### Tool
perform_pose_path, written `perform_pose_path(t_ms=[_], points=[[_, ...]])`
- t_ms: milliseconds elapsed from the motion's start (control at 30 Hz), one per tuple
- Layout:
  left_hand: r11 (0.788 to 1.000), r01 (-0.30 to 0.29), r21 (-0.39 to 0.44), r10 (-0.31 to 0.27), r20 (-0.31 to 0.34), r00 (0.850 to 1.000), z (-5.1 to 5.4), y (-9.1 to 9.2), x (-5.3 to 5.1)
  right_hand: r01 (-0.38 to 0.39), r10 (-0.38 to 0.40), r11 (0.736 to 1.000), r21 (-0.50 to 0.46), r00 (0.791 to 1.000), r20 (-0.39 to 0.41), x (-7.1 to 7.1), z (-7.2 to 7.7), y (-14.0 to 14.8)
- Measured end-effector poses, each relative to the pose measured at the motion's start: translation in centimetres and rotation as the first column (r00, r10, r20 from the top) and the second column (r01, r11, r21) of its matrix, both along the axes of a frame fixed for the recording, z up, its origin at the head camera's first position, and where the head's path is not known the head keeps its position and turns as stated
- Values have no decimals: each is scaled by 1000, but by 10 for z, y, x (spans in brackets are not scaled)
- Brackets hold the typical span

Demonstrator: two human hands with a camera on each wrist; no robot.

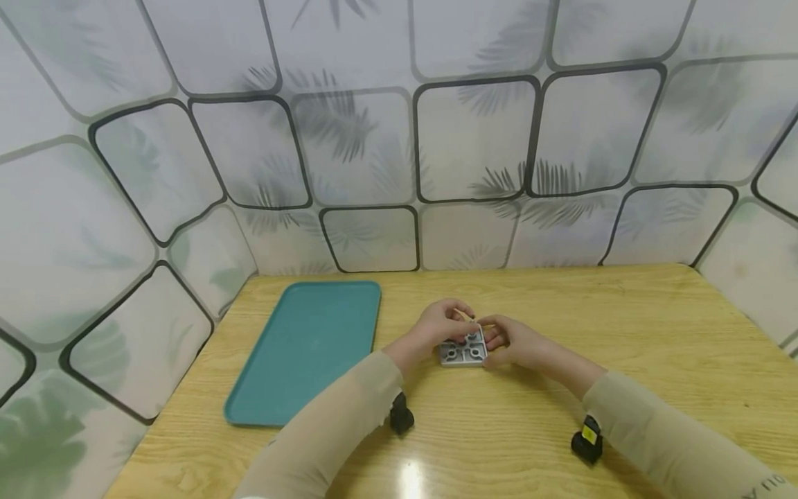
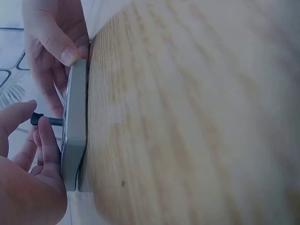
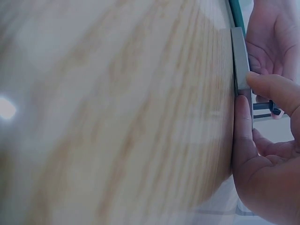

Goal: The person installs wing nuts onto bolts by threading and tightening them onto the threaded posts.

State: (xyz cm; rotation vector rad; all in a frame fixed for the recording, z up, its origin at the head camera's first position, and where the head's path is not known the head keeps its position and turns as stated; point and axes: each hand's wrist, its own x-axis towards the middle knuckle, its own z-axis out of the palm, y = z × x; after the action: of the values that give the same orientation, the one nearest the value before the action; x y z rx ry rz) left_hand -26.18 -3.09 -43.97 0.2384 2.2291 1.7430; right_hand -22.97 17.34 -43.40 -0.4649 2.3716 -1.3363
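A small grey square plate [image 1: 463, 359] with round recesses lies on the wooden table, its side edge showing in the left wrist view. From its face stands a dark bolt [image 2: 55, 122] with a wider head. My left hand [image 1: 444, 326] pinches the bolt's head between thumb and finger. On the plate's right side, my right hand [image 1: 516, 341] grips the edge, the thumb on top and a finger low against the side in the right wrist view. How deep the bolt sits in the plate is hidden.
A teal tray [image 1: 312, 346] lies on the table [image 1: 654, 333] to the left of the hands. Patterned cloth or paper walls [image 1: 374, 152] stand behind the table and at both sides. A black wrist camera [image 1: 401, 416] hangs under the left sleeve, another [image 1: 587, 441] under the right.
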Motion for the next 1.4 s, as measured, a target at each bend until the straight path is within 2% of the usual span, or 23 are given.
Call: perform_pose_path(t_ms=[400,700,967,1400], points=[[1000,14,19,-14,2,1000,-1,-1,-1,-2,2,1000,0,1000,8,0,1,1],[996,76,55,-76,5,997,-2,-5,-4,0,0,1000,3,1000,0,0,1,1],[994,106,37,-107,10,994,-2,-7,-5,5,-5,1000,0,1000,-2,-1,-1,2],[993,116,27,-116,-1,993,-4,-7,-7,0,0,1000,10,1000,-7,-3,-3,1]])
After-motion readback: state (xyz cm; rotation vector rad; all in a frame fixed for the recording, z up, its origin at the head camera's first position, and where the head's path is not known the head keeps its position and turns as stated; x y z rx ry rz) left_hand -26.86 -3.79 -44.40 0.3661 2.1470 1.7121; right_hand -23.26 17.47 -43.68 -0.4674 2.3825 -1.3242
